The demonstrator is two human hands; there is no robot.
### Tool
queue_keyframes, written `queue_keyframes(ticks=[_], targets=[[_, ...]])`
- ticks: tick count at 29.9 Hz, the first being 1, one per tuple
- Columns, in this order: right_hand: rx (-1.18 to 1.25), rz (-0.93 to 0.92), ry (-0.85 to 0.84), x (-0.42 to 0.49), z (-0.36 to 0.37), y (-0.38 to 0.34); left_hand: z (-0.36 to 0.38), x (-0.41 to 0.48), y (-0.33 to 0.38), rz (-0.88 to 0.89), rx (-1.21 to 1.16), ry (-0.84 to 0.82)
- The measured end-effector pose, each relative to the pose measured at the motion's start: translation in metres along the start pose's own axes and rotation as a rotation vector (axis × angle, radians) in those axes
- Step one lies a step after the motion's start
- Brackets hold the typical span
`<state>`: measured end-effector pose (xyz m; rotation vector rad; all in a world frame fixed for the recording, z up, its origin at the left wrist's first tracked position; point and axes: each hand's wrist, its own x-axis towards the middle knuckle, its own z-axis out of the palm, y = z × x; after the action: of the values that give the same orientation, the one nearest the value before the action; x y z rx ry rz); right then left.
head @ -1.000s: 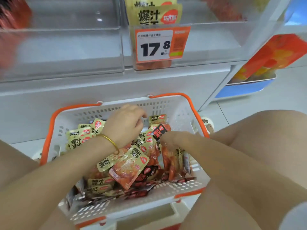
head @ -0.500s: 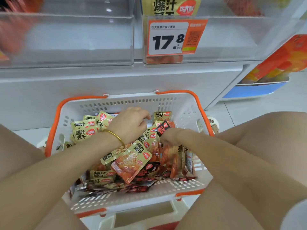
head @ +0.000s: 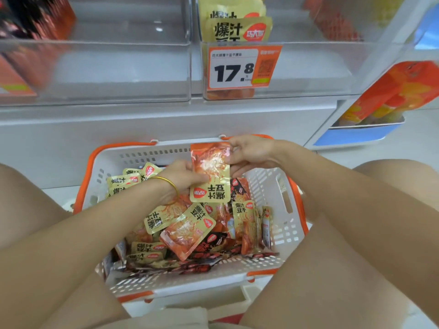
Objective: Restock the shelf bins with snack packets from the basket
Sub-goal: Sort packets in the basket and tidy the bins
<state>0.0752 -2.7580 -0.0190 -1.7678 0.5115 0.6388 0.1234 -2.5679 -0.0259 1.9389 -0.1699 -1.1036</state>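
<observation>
Got one tofu snack packet point(head: 210, 173) pinched between my left hand point(head: 184, 178) and right hand point(head: 249, 154) above the basket point(head: 273, 186), so I'd flip it upright before slotting it behind the price tag point(head: 242, 66) bin point(head: 308, 74).

basket point(head: 282, 198) before shelf bins point(head: 123, 72) | packets point(head: 187, 231) in basket | price tag point(head: 242, 67) on right bin

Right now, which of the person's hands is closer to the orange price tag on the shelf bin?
The right hand. It holds the lifted snack packet by its upper right edge, just below the price tag. The left hand grips the packet's left edge, lower and further left of the tag.
</observation>
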Motion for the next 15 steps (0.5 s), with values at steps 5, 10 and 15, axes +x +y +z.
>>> queue_keyframes(ticks=[5, 10, 15], targets=[[-0.259, -0.062, 0.155, -0.016, 0.009, -0.011, -0.005, -0.014, 0.02, 0.276, 0.64, -0.035], [-0.288, -0.127, 0.112, -0.034, 0.01, -0.026, -0.001, -0.03, 0.052, 0.392, 0.892, -0.004], [-0.071, -0.097, 0.14, -0.058, -0.014, -0.029, -0.007, -0.049, 0.077, 0.382, 0.679, 0.038]])
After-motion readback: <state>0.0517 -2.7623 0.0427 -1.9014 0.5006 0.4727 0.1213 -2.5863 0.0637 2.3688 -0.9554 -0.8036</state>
